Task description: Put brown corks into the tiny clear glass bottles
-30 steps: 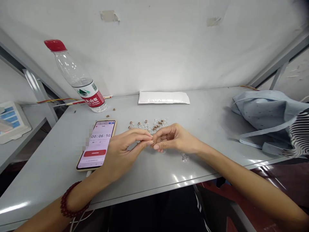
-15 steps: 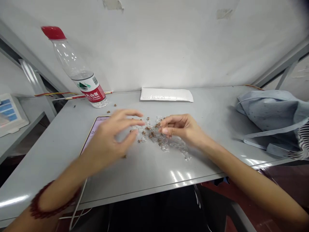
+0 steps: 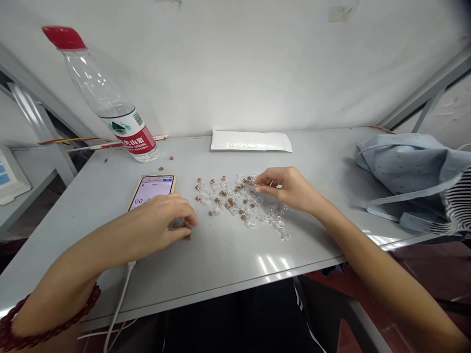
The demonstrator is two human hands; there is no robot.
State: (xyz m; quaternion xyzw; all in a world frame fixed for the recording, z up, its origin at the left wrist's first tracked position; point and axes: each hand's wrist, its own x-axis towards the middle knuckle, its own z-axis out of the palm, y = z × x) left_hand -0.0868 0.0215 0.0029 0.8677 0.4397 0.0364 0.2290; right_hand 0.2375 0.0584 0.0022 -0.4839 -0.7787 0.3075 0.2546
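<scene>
While my left hand (image 3: 162,223) curls down onto the desk (image 3: 224,264) just beside my phone (image 3: 151,190), its fingertips bunch together at a loose cork stopper (image 3: 188,237) and a bit of clear glass, and I cannot tell whether they are gripping anything. My right hand (image 3: 289,189) reaches in from the other side, fingers slightly apart, with the fingertips (image 3: 259,189) at the edge of the tiny glass vials (image 3: 230,201); I can't tell whether they touch one. The vials lie scattered in a loose cluster on the desk between my hands, many with cork stoppers in their necks, while those nearest my right hand look bare. A red beaded bracelet (image 3: 46,318) circles my left wrist, and a charging cable (image 3: 119,304) runs down from the phone. Behind the phone stands a water bottle (image 3: 106,105) with a red cap, with a few cork crumbs (image 3: 161,168) near it. A white padded envelope (image 3: 251,141) lies at the back of the desk, and a pale blue cloth bag (image 3: 408,166) sits at the right.
</scene>
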